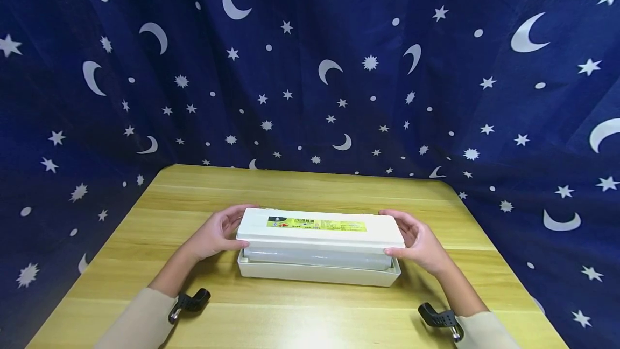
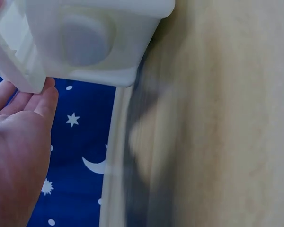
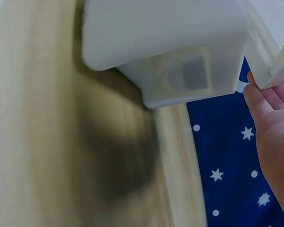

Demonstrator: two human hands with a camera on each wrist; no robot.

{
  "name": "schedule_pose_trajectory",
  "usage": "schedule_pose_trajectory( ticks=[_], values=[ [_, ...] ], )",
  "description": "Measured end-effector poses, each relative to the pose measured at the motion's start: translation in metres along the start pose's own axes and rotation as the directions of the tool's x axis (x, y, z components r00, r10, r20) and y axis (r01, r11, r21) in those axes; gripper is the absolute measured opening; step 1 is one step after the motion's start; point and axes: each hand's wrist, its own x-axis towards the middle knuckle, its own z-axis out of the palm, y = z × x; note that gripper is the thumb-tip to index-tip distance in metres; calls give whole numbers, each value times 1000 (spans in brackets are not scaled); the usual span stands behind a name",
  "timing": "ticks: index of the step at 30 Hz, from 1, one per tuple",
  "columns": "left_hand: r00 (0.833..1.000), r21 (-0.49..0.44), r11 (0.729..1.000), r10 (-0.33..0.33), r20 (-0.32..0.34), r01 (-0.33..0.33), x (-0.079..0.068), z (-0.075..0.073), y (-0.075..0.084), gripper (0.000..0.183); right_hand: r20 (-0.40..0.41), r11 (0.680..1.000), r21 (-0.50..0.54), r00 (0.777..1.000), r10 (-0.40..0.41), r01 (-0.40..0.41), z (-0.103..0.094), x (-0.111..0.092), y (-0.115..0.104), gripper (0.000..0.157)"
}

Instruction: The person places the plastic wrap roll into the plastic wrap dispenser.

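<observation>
A long white cling film box sits on the table, its lid point(image 1: 290, 238) raised above the base point(image 1: 315, 273). Between the two, a pale roll of cling film point(image 1: 315, 257) shows along the front. My left hand point(image 1: 218, 237) grips the lid's left end, thumb at the front corner and fingers behind. At the opposite end my right hand point(image 1: 422, 244) holds the lid the same way. In the left wrist view, fingertips touch the edge of the lid point(image 2: 26, 56), apart from the base point(image 2: 104, 71). The right wrist view shows the lid point(image 3: 262, 66) likewise tilted away from the base point(image 3: 132, 38).
The wooden table point(image 1: 310, 314) extends on all sides of the box. Behind it hangs a dark blue curtain point(image 1: 300, 123) with moons and stars. Black wrist mounts point(image 1: 192, 301) stick out from both sleeves over the table.
</observation>
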Motion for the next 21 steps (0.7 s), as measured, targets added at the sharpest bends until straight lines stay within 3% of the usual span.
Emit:
schedule_pose_trajectory(
  ticks=[7, 13, 21],
  values=[
    [999, 44, 998, -41, 4, 41, -2, 4, 1, 82, -15, 999, -34, 1000, -6, 5, 0, -8, 4, 76],
    [999, 19, 999, -37, 30, 36, -5, 7, 1, 80, -13, 1000, -12, 1000, -5, 5, 2, -14, 11, 76],
    [998, 55, 997, -62, 24, 60, -9, 8, -3, 79, -31, 998, 4, 998, 57, -57, 8, -21, 16, 80]
  ],
)
